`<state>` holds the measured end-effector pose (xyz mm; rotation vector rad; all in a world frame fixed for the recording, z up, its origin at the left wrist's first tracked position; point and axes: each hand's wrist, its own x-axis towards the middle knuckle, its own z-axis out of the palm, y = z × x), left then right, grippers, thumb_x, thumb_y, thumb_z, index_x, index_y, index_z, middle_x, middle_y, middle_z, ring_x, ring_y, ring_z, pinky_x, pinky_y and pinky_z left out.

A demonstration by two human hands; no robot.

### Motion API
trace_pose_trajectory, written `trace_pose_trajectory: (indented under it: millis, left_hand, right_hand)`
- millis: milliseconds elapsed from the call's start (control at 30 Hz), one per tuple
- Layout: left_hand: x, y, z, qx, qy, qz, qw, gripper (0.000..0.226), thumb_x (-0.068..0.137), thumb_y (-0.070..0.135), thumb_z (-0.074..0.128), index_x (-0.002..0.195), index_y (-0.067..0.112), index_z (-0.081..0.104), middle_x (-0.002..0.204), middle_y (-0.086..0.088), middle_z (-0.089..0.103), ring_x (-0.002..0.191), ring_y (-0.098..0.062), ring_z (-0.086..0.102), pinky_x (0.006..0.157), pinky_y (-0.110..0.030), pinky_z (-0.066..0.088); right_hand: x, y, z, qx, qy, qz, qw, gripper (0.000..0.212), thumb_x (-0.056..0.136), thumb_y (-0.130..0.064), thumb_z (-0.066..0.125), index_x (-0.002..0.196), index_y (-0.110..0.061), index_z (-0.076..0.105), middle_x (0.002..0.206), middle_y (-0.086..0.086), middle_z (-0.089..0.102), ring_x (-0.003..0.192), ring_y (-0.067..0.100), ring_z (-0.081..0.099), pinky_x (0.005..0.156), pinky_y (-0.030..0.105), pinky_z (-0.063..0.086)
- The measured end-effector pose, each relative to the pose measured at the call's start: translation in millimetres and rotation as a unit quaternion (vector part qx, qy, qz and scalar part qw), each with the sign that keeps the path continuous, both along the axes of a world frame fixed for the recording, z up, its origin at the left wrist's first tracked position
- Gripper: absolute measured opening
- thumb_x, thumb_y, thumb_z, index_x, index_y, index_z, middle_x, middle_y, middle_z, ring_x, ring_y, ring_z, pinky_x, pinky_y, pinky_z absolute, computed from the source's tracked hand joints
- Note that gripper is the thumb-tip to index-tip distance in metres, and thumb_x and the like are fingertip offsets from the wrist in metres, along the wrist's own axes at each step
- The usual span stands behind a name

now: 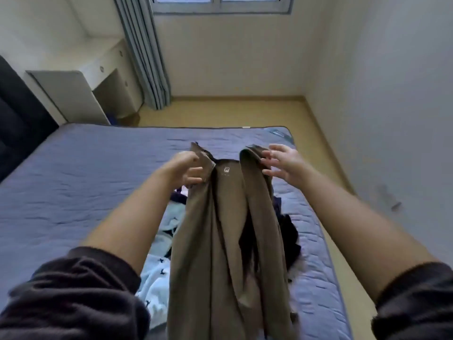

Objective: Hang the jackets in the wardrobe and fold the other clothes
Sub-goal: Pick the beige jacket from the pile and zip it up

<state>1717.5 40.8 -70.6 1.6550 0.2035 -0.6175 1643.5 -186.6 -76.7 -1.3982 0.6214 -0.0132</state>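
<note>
The olive-brown soft cloth garment [228, 229] hangs limp above the near right of the blue quilted bed [85, 173] (light and floppy, I judge). The left hand [188, 170] grips its left shoulder. The right hand [282, 165], fingers spread, only touches the right shoulder. Both shoulder seams look the best hold.

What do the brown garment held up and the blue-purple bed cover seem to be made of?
The brown hanging garment looks like thin, soft, matte cloth: it falls in long limp folds without shine. The blue-purple bed cover looks like quilted, padded matte fabric: stitched lines cross it, with small puckers between. The fibres cannot be told.
</note>
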Motion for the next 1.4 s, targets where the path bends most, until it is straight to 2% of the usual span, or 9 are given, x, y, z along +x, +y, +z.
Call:
trace_pose_trajectory:
  millis: [67, 300, 567, 633, 733, 900, 967, 1100, 1400]
  left_hand:
    - [-5, -7, -68, 0.009, 0.028, -0.015, 0.999, 0.017, 0.099, 0.011, 0.036, 0.097, 0.019, 0.051, 0.092, 0.002, 0.052, 0.088, -0.020, 0.056, 0.084, -0.041, 0.046]
    - [-140, 29, -341, 0.144, 0.282, -0.014, 0.948, 0.017, 0.098, 0.013, 0.042, 0.085, 0.017, 0.053, 0.077, -0.001, 0.060, 0.058, -0.013, 0.053, 0.054, -0.021, 0.035]
    - [-243, 32, -487, 0.149, 0.444, 0.013, 0.883, 0.022, 0.096, 0.010, 0.038, 0.079, 0.016, 0.050, 0.070, -0.001, 0.052, 0.054, -0.013, 0.045, 0.048, -0.020, 0.032]
    - [-260, 30, -509, 0.145, 0.486, 0.038, 0.861, 0.022, 0.097, 0.009, 0.037, 0.081, 0.016, 0.049, 0.069, 0.000, 0.049, 0.054, -0.013, 0.041, 0.049, -0.022, 0.031]
    - [-281, 28, -540, 0.120, 0.495, 0.128, 0.851, 0.023, 0.100, 0.019, 0.041, 0.114, 0.006, 0.054, 0.094, -0.006, 0.063, 0.072, -0.016, 0.057, 0.060, -0.029, 0.046]
    - [-287, 17, -573, 0.034, 0.524, 0.255, 0.812, 0.048, 0.094, 0.040, 0.052, 0.134, 0.015, 0.045, 0.134, -0.014, 0.051, 0.115, -0.029, 0.056, 0.078, -0.041, 0.050]
    - [-286, 11, -580, 0.009, 0.520, 0.294, 0.802, 0.049, 0.093, 0.040, 0.054, 0.133, 0.014, 0.046, 0.130, -0.013, 0.055, 0.114, -0.027, 0.057, 0.082, -0.040, 0.047]
    - [-282, 8, -589, 0.001, 0.492, 0.350, 0.797, 0.041, 0.089, 0.034, 0.063, 0.124, 0.014, 0.053, 0.106, -0.005, 0.061, 0.080, -0.016, 0.059, 0.081, -0.034, 0.045]
    - [-287, -11, -568, -0.066, 0.454, 0.300, 0.837, 0.014, 0.090, 0.022, 0.062, 0.080, 0.013, 0.063, 0.062, 0.006, 0.066, 0.065, -0.008, 0.057, 0.057, -0.020, 0.048]
  right_hand:
    - [6, 5, -69, -0.019, 0.045, 0.028, 0.998, 0.028, 0.098, -0.010, 0.048, 0.126, -0.013, 0.049, 0.117, 0.005, 0.059, 0.100, 0.020, 0.060, 0.067, 0.033, 0.055]
    - [-113, 45, -353, -0.011, 0.354, 0.064, 0.933, 0.024, 0.096, -0.005, 0.042, 0.113, -0.010, 0.058, 0.104, 0.006, 0.064, 0.071, 0.015, 0.057, 0.060, 0.027, 0.044]
    - [-206, 66, -497, 0.023, 0.467, 0.091, 0.879, 0.021, 0.095, -0.008, 0.039, 0.093, -0.015, 0.059, 0.082, 0.000, 0.063, 0.064, 0.012, 0.056, 0.058, 0.025, 0.042]
    - [-222, 65, -518, 0.033, 0.487, 0.068, 0.870, 0.019, 0.097, -0.009, 0.038, 0.099, -0.012, 0.057, 0.080, 0.001, 0.061, 0.063, 0.013, 0.056, 0.058, 0.026, 0.043]
    - [-237, 65, -545, 0.117, 0.498, -0.031, 0.859, 0.015, 0.100, -0.012, 0.039, 0.108, -0.011, 0.052, 0.083, 0.005, 0.060, 0.071, 0.018, 0.059, 0.061, 0.030, 0.047]
    - [-241, 73, -580, 0.259, 0.471, -0.172, 0.826, 0.027, 0.101, -0.018, 0.042, 0.126, -0.008, 0.047, 0.115, 0.014, 0.055, 0.118, 0.032, 0.055, 0.086, 0.038, 0.045]
    - [-237, 76, -590, 0.286, 0.465, -0.206, 0.812, 0.020, 0.099, -0.022, 0.047, 0.117, -0.015, 0.049, 0.107, 0.010, 0.059, 0.105, 0.027, 0.060, 0.077, 0.034, 0.046]
    - [-230, 75, -601, 0.231, 0.448, -0.294, 0.812, 0.014, 0.091, -0.022, 0.062, 0.093, -0.010, 0.054, 0.080, 0.004, 0.056, 0.066, 0.014, 0.056, 0.053, 0.026, 0.043]
    - [-237, 62, -580, 0.065, 0.446, -0.366, 0.814, 0.016, 0.090, -0.021, 0.053, 0.083, -0.008, 0.049, 0.078, 0.004, 0.052, 0.063, 0.016, 0.049, 0.065, 0.032, 0.047]
